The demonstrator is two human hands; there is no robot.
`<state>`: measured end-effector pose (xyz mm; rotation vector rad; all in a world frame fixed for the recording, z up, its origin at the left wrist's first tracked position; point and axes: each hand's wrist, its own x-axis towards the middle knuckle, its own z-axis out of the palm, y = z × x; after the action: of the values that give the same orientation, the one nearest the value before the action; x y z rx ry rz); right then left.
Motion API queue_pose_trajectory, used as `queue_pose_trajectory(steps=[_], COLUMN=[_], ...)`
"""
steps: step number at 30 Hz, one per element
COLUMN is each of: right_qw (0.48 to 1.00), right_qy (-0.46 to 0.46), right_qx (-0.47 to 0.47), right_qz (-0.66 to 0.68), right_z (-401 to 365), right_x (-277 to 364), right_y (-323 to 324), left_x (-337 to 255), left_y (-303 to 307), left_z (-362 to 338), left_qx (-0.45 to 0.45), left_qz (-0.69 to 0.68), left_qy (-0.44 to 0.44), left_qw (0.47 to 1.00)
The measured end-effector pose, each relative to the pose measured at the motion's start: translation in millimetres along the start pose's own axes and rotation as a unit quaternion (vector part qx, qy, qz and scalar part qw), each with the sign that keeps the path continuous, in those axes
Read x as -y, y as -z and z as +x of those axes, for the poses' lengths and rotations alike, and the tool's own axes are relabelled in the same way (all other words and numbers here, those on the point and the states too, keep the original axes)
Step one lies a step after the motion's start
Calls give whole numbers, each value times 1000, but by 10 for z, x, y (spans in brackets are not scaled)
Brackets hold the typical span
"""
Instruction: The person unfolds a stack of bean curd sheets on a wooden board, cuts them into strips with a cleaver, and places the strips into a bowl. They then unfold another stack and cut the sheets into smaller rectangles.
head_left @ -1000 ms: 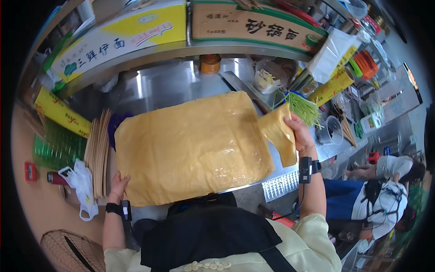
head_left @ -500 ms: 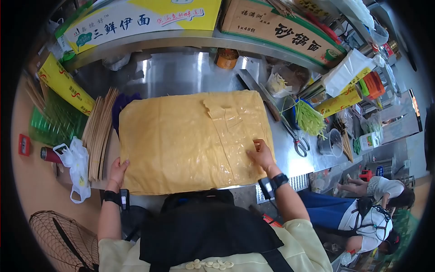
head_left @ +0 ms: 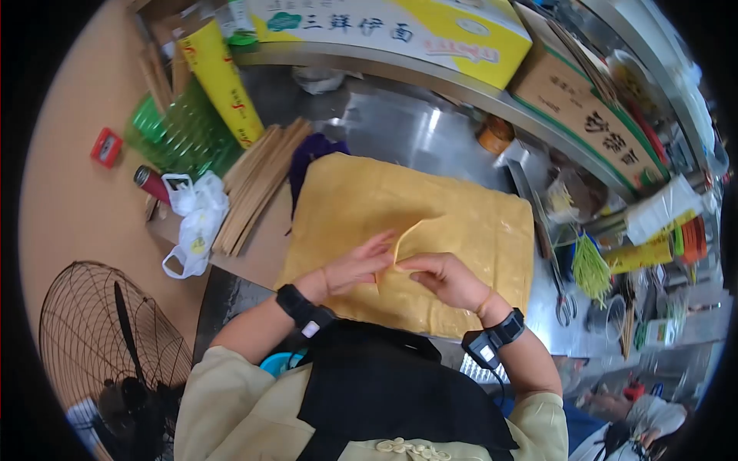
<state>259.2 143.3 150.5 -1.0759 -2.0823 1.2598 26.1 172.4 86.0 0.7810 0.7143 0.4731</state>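
Observation:
A wide stack of yellow tofu skin sheets (head_left: 484,223) lies on the counter in front of me. My right hand (head_left: 450,278) pinches the edge of one tofu skin sheet (head_left: 409,234), which stands up as a thin flap above the stack. On the flap's left side, my left hand (head_left: 355,267) has its fingers stretched out and spread, the fingertips close to the flap. Past the stack's left end lie a purple cloth (head_left: 311,152) and a bundle of wooden sticks (head_left: 257,188).
To the right are a long knife (head_left: 529,203), scissors (head_left: 566,309), green shoots (head_left: 590,269) and a clear tub (head_left: 607,316). White plastic bags (head_left: 198,219) sit at the left. A wire-caged fan (head_left: 108,330) stands lower left. A shelf with noodle boxes (head_left: 384,32) spans the back; another person (head_left: 653,415) is at right.
Both hands have come from the stack's sides to its middle, and the right hand now holds up a sheet's edge. My view has turned, shifting the counter to the right.

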Motion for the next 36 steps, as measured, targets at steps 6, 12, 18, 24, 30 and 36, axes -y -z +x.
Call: queue_pose_trajectory(steps=[6, 12, 18, 24, 30, 36], right_qw=[995, 985, 859, 761, 745, 723], right_qy=[25, -56, -276, -412, -451, -463], right_qx=[-58, -155, -353, -395, -401, -485], right_qz=[73, -42, -250, -308, -285, -167], right_z=[377, -132, -1533, -2068, -2045, -2094], right_x=[169, -200, -1436, -1922, -2065, -2121], right_y=[-165, 174, 382, 275, 278, 478], left_x=[-146, -1001, -1189, 12, 919, 894], left_y=[208, 1099, 2911, 2244, 1906, 1985], left_z=[-170, -594, -753, -553, -387, -225], left_qx=[-142, -271, -541, -436, -423, -437], left_qz=[-22, -16, 439, 457, 485, 577], left_qy=[-112, -353, -216, -212, -121, -80], left_qw=[983, 895, 684, 745, 756, 686])
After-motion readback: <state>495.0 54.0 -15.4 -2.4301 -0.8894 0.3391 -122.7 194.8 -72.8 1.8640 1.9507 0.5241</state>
